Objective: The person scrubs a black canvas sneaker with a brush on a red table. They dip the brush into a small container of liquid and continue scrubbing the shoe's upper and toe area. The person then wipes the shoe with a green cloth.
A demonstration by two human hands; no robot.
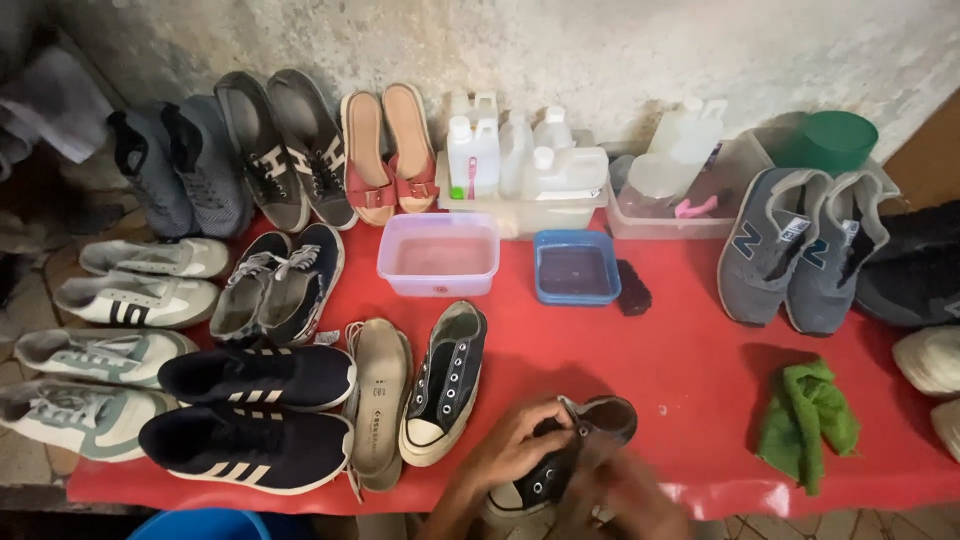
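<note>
Holding a dark canvas sneaker (565, 455) at the desk's (690, 370) near edge, the left hand (515, 445) closes around its side while the right hand (625, 490), blurred, grips its front. This looks like the handling step on this one shoe; any next move calls for a steady hold. Its mate (445, 385) lies just beside.

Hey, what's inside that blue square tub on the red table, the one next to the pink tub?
The blue tub holds dark, purplish liquid that fills most of it. The liquid is too murky to show the bottom, so anything sunk in it stays hidden. A dark brush lies just outside, beside it.
</note>
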